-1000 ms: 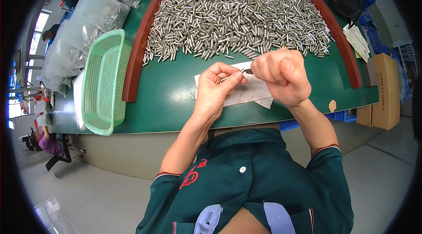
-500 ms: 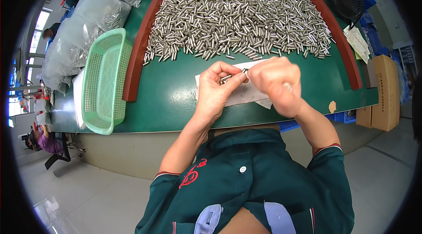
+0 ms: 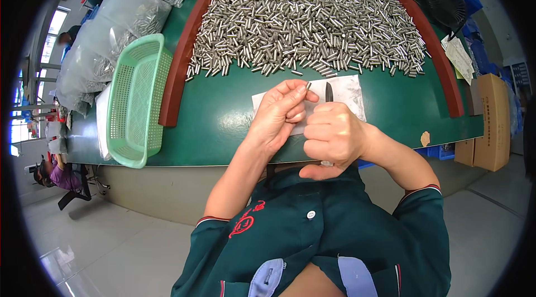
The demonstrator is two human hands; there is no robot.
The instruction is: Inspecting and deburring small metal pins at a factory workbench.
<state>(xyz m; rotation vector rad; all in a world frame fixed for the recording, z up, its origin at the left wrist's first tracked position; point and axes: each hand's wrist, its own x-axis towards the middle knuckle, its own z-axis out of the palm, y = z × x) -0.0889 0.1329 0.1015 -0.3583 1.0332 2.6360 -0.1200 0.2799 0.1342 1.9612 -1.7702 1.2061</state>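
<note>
My left hand (image 3: 279, 111) pinches a small metal pin (image 3: 308, 86) between thumb and forefinger, its other fingers curled in. Beside it my right hand (image 3: 334, 136) is a fist around the handle of a knife (image 3: 329, 92). The dark, narrow blade points away from me, and a pale handle end shows below the fist. Both hands are over a smudged white paper sheet (image 3: 350, 89) on the green table (image 3: 218, 110). Beyond the sheet spreads a large heap of shiny metal pins (image 3: 307, 23). Whatever else lies in the left palm is hidden.
A red-brown rail (image 3: 177, 82) borders the heap on three sides. To the left stand a green plastic basket (image 3: 134, 154) and clear bags of pins (image 3: 100, 46). A black fan (image 3: 445, 4) and cardboard boxes (image 3: 491, 124) are at the right. Other people sit far left.
My right hand has come down toward me and left, and the knife blade now shows. My left hand has turned, with the pin raised at its fingertips.
</note>
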